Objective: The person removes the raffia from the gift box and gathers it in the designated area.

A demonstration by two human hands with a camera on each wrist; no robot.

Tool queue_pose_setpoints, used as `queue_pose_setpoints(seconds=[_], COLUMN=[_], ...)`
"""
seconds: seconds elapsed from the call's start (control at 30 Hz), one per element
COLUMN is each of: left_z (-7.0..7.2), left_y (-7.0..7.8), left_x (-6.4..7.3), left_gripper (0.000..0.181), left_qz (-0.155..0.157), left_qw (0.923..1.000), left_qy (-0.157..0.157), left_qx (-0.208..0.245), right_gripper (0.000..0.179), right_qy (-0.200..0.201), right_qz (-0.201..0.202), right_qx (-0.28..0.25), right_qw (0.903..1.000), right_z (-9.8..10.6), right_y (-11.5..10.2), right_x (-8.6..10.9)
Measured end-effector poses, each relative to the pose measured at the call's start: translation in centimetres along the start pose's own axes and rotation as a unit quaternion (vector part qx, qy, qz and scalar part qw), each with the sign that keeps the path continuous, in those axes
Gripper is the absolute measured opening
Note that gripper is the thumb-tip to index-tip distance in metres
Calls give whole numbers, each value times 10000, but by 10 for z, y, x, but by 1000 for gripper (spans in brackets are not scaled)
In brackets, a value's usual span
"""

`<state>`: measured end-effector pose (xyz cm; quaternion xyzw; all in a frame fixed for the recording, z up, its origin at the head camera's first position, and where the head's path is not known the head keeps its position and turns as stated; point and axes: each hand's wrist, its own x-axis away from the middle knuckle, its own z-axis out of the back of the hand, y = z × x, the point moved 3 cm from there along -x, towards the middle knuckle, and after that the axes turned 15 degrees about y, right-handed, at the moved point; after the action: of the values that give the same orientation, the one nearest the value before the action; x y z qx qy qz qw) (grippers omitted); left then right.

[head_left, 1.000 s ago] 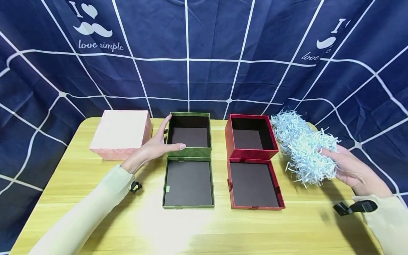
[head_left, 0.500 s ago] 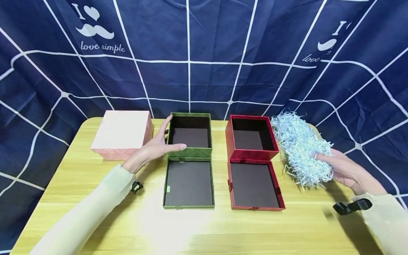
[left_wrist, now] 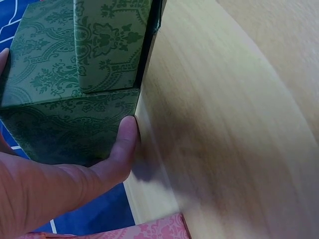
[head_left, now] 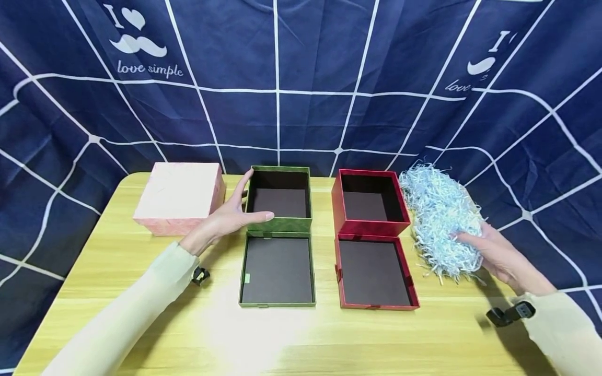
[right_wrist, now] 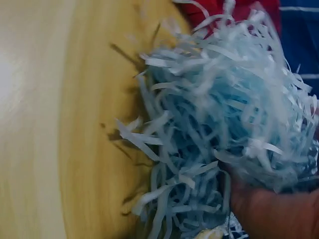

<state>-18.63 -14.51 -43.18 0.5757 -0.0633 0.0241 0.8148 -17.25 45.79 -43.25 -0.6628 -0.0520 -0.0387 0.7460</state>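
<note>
My left hand (head_left: pixel 224 215) spans the left side of an open green patterned box (head_left: pixel 279 224), thumb along the front and index finger at the back corner, holding it. In the left wrist view the thumb presses the side of the green box (left_wrist: pixel 55 124). At the right, my right hand (head_left: pixel 500 256) grips a fluffy wad of pale blue shredded paper (head_left: pixel 439 219), thumb sunk in and the other fingers largely hidden. The right wrist view shows curly strips of the shredded paper (right_wrist: pixel 214 114) spreading over the wooden table.
An open red box (head_left: pixel 371 227) stands left of the paper. Before the boxes lie a shallow green lid (head_left: pixel 279 269) and a red lid (head_left: pixel 378 271), insides up. A pink box (head_left: pixel 176 190) stands at the left. Navy cloth (head_left: pixel 305 62) hangs behind the table (head_left: pixel 305 339).
My right hand has moved left and slightly down, pressing its blue shredded paper against the rest of the pile. The left hand stays at the green box.
</note>
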Motion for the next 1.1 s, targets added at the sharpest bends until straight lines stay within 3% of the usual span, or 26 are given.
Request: queue_pose_setpoints(seconds=[0.07,0.17,0.27,0.37,0.6,0.73,0.83,0.93,1.1], left_z=[0,1,0,0,-1,-1,-2,-2,-1], left_y=[0,-1,-1,-2,1,2,2,1,2], left_x=[1,1,2,1,1,3,2,2,3], left_gripper=[121,120,121,122,120,119,118,119,120], left_qz=[19,64,73,76,13,27,25,18,16], left_qw=[10000,9999,9999,9998,9999,9999,9998,9999,10000], left_qy=[-4,9,-1,-15,-29,-45,-59,-48,-30], left_qx=[31,82,156,181,145,161,165,125,41], right_gripper=[61,79,84,83,90,88,89,92,80], right_qy=[404,832,905,978,1055,1132,1261,1363,1333], right_qz=[319,431,255,176,-61,-18,227,461,679], right_qx=[879,2213,2786,2852,2662,3067,3526,3760,3796], right_qw=[9948,9707,9558,9533,9581,9451,9269,9154,9130], right_z=[-3,-7,-10,-9,-3,-1,-1,-2,-5], right_y=[-1,-5,-7,-8,-11,-15,-18,-19,-15], right_x=[1,3,7,10,16,18,22,26,26])
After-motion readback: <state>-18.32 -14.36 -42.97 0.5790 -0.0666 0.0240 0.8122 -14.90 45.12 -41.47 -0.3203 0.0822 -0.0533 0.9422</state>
